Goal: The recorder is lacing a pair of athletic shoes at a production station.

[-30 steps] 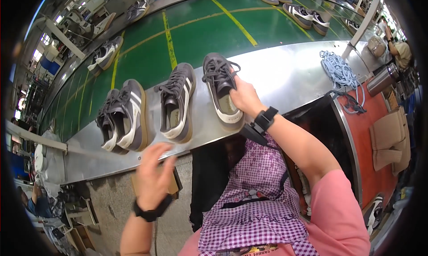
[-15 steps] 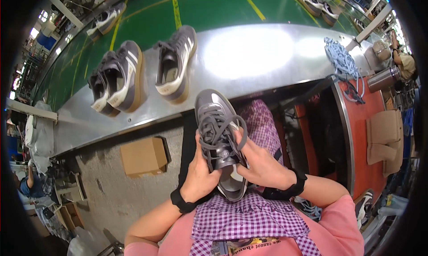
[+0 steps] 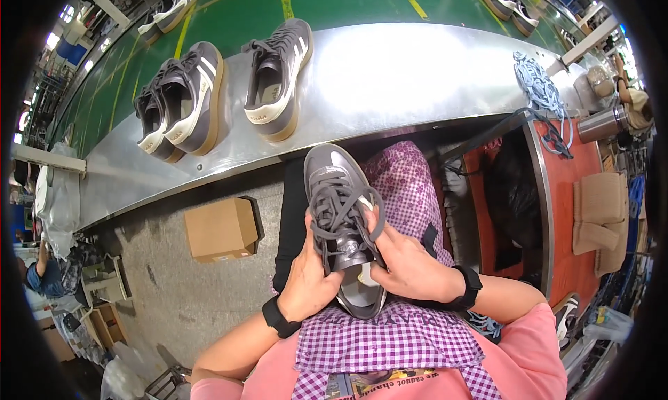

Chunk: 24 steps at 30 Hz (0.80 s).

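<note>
Shoe [image 3: 325,171] gripped between left hand [image 3: 306,281] and right hand [image 3: 417,269]. Ahead of grip: ledge [image 3: 445,87]; beyond it, belt [image 3: 355,3]. Ahead-left, on ledge: 3 shoes [image 3: 209,100]. Ahead-right, on ledge: cord bundle [image 3: 536,83]. Left of grip, on floor [image 3: 188,306]: carton [image 3: 217,231].

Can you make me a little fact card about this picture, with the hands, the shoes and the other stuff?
Left hand: holds the left side of a dark grey lace-up shoe
Right hand: holds its right side
Toe: points away from the person
Shiny metal ledge: three grey-and-white shoes, tangled pale blue cords
Beyond: green belt with yellow lines
Floor: brown cardboard box
</note>
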{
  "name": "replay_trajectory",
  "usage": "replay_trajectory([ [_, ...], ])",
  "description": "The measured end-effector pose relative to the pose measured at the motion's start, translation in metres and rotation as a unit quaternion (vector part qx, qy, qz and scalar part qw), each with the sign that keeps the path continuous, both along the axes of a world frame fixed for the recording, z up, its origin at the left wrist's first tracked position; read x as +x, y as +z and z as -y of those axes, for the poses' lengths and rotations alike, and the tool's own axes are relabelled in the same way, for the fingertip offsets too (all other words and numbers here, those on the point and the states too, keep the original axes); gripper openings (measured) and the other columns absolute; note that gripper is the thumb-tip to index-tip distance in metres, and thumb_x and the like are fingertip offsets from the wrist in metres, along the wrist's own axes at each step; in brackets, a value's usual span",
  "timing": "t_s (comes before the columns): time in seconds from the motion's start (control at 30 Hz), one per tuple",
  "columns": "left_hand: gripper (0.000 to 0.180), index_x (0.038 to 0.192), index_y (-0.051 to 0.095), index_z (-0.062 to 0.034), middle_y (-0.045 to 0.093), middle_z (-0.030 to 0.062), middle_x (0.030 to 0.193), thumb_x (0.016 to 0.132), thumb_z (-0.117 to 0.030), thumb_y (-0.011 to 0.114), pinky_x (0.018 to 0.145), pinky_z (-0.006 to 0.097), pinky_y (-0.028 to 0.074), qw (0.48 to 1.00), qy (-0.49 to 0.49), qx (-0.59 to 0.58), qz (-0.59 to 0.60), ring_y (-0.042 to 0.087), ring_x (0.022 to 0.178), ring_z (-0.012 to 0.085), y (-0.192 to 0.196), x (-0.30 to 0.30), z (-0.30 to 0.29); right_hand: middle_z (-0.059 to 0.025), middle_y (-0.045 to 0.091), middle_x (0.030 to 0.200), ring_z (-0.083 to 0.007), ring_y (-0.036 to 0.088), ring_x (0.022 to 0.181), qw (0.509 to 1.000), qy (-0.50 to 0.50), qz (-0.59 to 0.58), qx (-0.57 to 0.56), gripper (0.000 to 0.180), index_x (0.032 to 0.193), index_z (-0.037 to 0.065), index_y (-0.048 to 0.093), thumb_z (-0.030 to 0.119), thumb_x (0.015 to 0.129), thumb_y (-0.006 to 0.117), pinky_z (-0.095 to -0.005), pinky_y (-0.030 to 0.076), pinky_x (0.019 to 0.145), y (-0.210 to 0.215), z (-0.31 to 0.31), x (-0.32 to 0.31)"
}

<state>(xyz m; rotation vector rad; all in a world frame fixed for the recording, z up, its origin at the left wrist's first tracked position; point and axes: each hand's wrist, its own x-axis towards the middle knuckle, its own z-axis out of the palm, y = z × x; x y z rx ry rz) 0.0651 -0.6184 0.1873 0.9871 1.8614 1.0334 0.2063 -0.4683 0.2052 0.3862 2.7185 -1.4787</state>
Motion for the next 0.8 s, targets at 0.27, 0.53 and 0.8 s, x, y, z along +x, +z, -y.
replay_trajectory([
  [0.27, 0.093, 0.147, 0.027, -0.0010, 0.039, 0.0197, 0.145, 0.072, -0.020, 0.080, 0.114, 0.041, 0.026, 0.994, 0.069, 0.041, 0.076, 0.036, 0.137, 0.0316, -0.003, -0.046, 0.031, -0.0190, 0.064, 0.108, -0.0337, 0.066, 0.091, 0.994, -0.068, 0.087, -0.006, 0.031, 0.116, 0.000, 0.059, 0.016, 0.089, 0.063, -0.0350, 0.052, 0.076, 0.030, -0.069, 0.003],
  [0.53, 0.065, 0.129, 0.051, 0.0006, 0.043, 0.0247, 0.138, 0.075, -0.024, 0.077, 0.103, 0.046, 0.041, 0.966, -0.148, 0.079, -0.197, 0.045, 0.124, 0.0416, 0.035, -0.059, -0.014, -0.0251, 0.048, 0.128, -0.0428, 0.047, 0.122, 0.986, 0.115, -0.112, 0.051, 0.049, 0.121, -0.007, 0.052, 0.023, 0.086, 0.068, -0.0430, 0.041, 0.103, 0.019, -0.051, -0.044],
  [0.8, 0.022, 0.105, 0.066, -0.0011, 0.068, 0.0106, 0.089, 0.083, 0.001, 0.066, 0.068, 0.030, 0.054, 0.977, 0.158, -0.070, 0.121, 0.067, 0.076, 0.0156, 0.048, -0.048, 0.000, -0.0118, 0.063, 0.089, -0.0230, 0.065, 0.079, 0.990, -0.088, -0.008, -0.111, 0.010, 0.093, 0.001, 0.063, 0.008, 0.086, 0.066, -0.0307, 0.052, 0.065, 0.049, -0.046, -0.033],
])
